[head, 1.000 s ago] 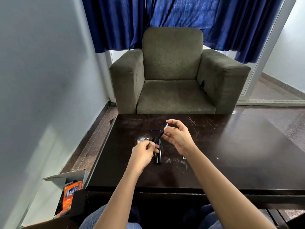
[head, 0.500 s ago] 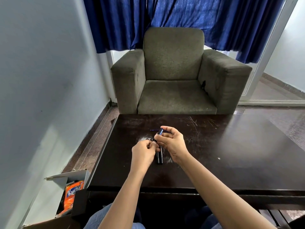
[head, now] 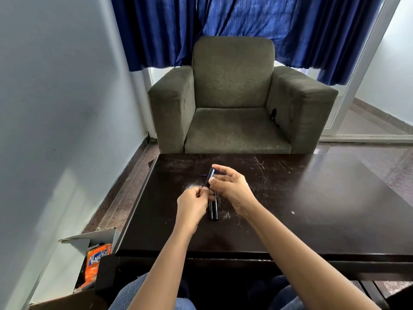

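Note:
A dark pen barrel is held tilted above the dark wooden table. My right hand grips its upper part between thumb and fingers. My left hand pinches its lower end. Two dark pens lie side by side on the table just below my hands. A thin blue refill lies on the table behind the held barrel, mostly hidden by it.
A grey-green armchair stands right behind the table, under blue curtains. An open cardboard box with an orange snack packet sits on the floor at the table's left front corner. A wall runs along the left.
My right hand has drawn closer to my left, and now both hold the same pen barrel, which stands steeper. The pens on the table have not moved.

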The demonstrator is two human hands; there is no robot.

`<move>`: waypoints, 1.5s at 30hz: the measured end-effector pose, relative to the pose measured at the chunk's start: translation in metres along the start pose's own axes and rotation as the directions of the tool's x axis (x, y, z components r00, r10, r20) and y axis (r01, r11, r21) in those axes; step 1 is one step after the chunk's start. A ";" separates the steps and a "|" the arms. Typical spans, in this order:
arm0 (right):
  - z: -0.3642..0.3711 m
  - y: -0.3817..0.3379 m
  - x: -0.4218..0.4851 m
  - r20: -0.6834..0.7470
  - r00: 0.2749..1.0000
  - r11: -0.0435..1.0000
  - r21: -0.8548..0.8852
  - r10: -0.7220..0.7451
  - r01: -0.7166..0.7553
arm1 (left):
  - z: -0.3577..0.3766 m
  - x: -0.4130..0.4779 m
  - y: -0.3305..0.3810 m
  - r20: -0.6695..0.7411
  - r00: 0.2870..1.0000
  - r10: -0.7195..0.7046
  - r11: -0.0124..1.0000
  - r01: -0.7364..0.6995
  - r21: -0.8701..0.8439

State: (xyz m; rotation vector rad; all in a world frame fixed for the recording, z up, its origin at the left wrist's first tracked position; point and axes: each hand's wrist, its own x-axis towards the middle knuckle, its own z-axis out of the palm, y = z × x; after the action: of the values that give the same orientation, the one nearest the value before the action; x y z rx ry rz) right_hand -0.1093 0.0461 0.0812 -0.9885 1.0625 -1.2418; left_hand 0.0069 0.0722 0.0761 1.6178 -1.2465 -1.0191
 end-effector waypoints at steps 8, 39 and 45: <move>0.000 -0.003 -0.015 -0.034 0.996 0.850 -0.525 -0.079 0.049 | -0.005 0.006 0.000 -0.073 0.983 -0.168 0.916 0.129 -0.380; -0.028 0.059 0.018 -0.327 0.941 0.359 -0.871 0.085 -0.335 | -0.005 0.007 -0.008 -0.089 0.996 0.013 1.000 -0.011 0.029; -0.030 0.063 0.018 -0.345 0.935 0.364 -0.863 0.083 -0.350 | -0.006 0.006 -0.006 -0.090 0.995 0.041 0.998 -0.036 0.057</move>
State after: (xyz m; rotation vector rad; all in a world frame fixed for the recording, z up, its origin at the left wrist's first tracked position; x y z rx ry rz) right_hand -0.1240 0.0330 0.0120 -1.4572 2.1402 -0.4333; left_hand 0.0156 0.0682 0.0716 1.6579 -1.2489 -0.8839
